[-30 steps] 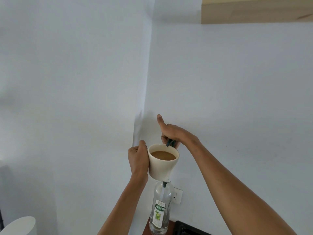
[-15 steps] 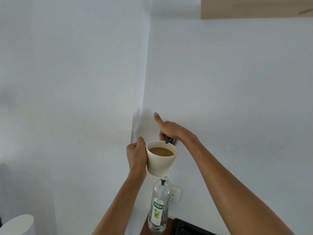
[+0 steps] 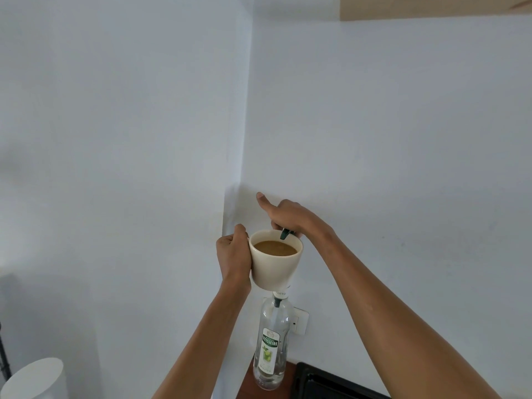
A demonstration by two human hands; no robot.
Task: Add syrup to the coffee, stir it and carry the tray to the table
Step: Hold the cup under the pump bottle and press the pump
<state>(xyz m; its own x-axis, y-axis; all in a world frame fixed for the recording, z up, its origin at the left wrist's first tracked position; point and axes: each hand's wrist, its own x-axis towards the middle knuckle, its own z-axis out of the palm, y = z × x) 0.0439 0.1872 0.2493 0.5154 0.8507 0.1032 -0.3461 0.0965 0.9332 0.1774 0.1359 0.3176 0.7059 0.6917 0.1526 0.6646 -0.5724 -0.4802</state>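
My left hand (image 3: 233, 254) grips a cream mug (image 3: 275, 269) by its left side and holds it raised and upright. Light brown coffee (image 3: 275, 248) fills it near the rim. My right hand (image 3: 290, 216) is closed over the pump head of the syrup bottle, thumb sticking out to the left. The dark green pump spout (image 3: 285, 234) pokes out under the fingers, over the mug's far rim. The clear syrup bottle (image 3: 270, 344), with a green and white label, stands on the counter directly below the mug, which hides its top.
White walls meet in a corner behind the hands. A wall socket (image 3: 299, 321) sits behind the bottle. A black tray-like object (image 3: 322, 381) lies on the brown counter (image 3: 247, 384) at the bottom. A white cylinder (image 3: 31, 378) stands bottom left. A wooden cabinet (image 3: 431, 7) hangs top right.
Both hands, the mug and the bottle have drifted slightly left in view. Both grips are unchanged.
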